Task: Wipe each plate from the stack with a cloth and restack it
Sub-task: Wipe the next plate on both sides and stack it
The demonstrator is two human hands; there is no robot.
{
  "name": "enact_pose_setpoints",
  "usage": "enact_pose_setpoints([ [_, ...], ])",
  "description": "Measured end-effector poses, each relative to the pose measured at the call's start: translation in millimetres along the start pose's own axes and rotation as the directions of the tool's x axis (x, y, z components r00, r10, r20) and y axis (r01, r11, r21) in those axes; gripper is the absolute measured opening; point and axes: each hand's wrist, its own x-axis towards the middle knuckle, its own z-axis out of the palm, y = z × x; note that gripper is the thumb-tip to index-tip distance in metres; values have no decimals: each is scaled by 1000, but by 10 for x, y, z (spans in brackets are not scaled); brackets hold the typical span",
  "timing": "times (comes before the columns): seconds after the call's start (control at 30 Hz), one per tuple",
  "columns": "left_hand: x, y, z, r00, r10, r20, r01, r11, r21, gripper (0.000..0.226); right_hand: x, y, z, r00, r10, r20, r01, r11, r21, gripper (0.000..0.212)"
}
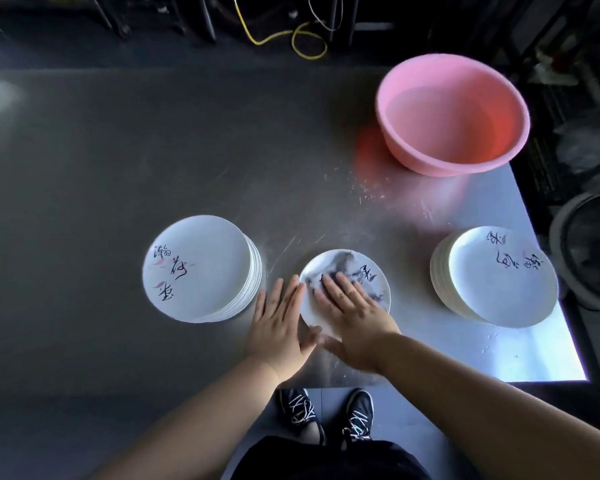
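Far left on the grey metal table (118, 168), there's a stack of white plates (201, 268), top plate face up with black brush lettering and small pink leaf marks. Just to its right comes the left hand (281, 327), fingers straight and together, flat against the left rim of a single white plate (347, 292) that lies on the table between the two stacks. The thumb reaches to the plate's near edge; nothing is curled around anything.

On that middle plate sits a grey and white cloth (340, 268), spread over the far part of the plate, and the right hand (350, 313) lies on top of it, fingers straight and slightly spread, palm pressing down on cloth and plate. Some black lettering shows on the plate to the right of the fingers. The two thumbs nearly meet at the plate's near rim.

Further right, well apart from the middle plate, a second stack of white plates (499, 275) stands near the table's right edge, its top plate showing the same kind of lettering, turned the other way. Behind it, at the far right corner, a pink plastic basin (451, 112) stands upright. Below the table edge, black shoes (326, 410) with white laces show on the floor.
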Motion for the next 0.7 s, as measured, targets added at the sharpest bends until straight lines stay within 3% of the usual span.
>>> enact_pose_setpoints([
  [0.1,5,0,-9,1000,-6,12,6,1000,12,82,-290,23,139,989,-137,58,138,990,-18,91],
  [0.17,7,8,-19,1000,-6,18,6,1000,15,82,-293,97,85,987,-151,47,154,986,-64,91],
  [0.3,0,21,-22,1000,-8,12,8,1000,23,85,-14,228,-180,990,114,81,-112,993,-33,94],
  [0.37,-2,23,-29,1000,-13,13,12,1000,27,84,2,186,-198,986,145,80,-145,989,-12,93],
  [0.5,-5,36,-38,1000,-9,-4,9,1000,16,84,-377,78,36,993,-90,80,96,993,-65,92],
  [0.6,-2,49,-32,999,-12,-32,12,1000,4,84,-433,219,112,982,-152,111,166,977,-134,90],
  [0.7,-11,46,-31,998,-12,-59,12,1000,4,83,-175,309,-53,996,23,87,-13,993,-114,94],
])
